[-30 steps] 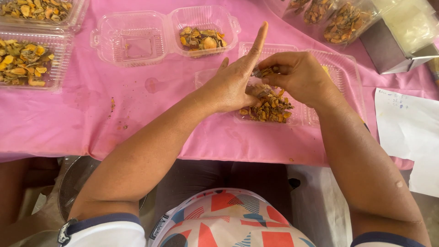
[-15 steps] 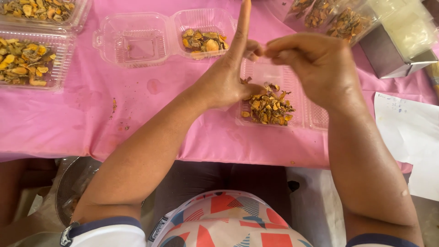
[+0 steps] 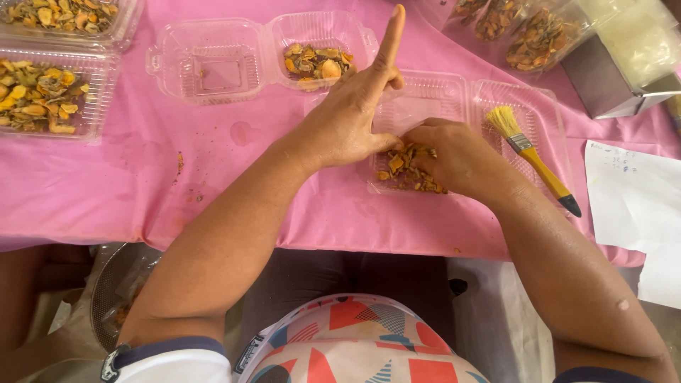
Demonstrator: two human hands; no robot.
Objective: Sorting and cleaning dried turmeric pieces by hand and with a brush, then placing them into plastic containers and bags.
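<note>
Both hands pinching dried pieces [image 3: 408, 170]: left hand [image 3: 347, 124], right hand [image 3: 454, 156].

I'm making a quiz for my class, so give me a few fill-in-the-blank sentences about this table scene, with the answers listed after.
1. The tablecloth is ____ in colour.
2. The brush with the yellow handle lies in the open clear box on the person's ____ side.
3. The left hand points one ____ straight up and away from the body.
4. The right hand rests on the pile of yellow-brown ____ in the box.

Answers: pink; right; finger; pieces
</note>
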